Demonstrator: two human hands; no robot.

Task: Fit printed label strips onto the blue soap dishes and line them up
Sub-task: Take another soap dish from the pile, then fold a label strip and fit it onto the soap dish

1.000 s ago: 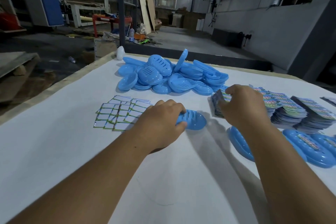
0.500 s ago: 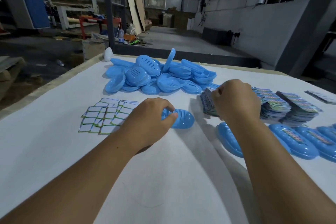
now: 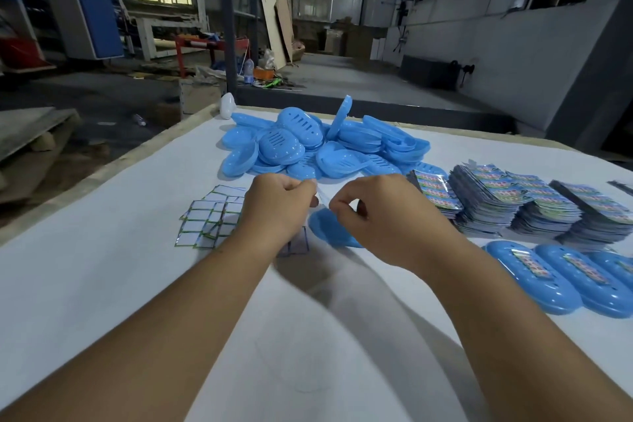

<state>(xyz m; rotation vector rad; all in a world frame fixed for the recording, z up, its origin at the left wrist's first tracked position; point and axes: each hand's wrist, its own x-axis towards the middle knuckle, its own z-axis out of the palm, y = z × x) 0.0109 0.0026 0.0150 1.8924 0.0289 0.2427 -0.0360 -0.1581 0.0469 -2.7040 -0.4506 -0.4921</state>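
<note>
My left hand (image 3: 277, 212) and my right hand (image 3: 380, 216) are raised close together over the white table (image 3: 102, 284). Both pinch the ends of a thin, blurred label strip (image 3: 322, 198) between them. A single blue soap dish (image 3: 325, 229) lies on the table just below the hands, partly hidden by the right hand. A pile of blue soap dishes (image 3: 308, 147) sits behind it. Stacks of printed label strips (image 3: 513, 202) stand to the right. In front of the stacks lies a row of labelled dishes (image 3: 548, 277).
A spread of small white cards with green edges (image 3: 212, 216) lies left of my left hand. A small white object (image 3: 227, 105) stands at the table's far left corner. The table's left edge (image 3: 113, 161) drops to the workshop floor.
My left hand has let go of the blue dish and lifted. My right hand has come from the label stack towards the middle, and both now pinch a strip above the dish.
</note>
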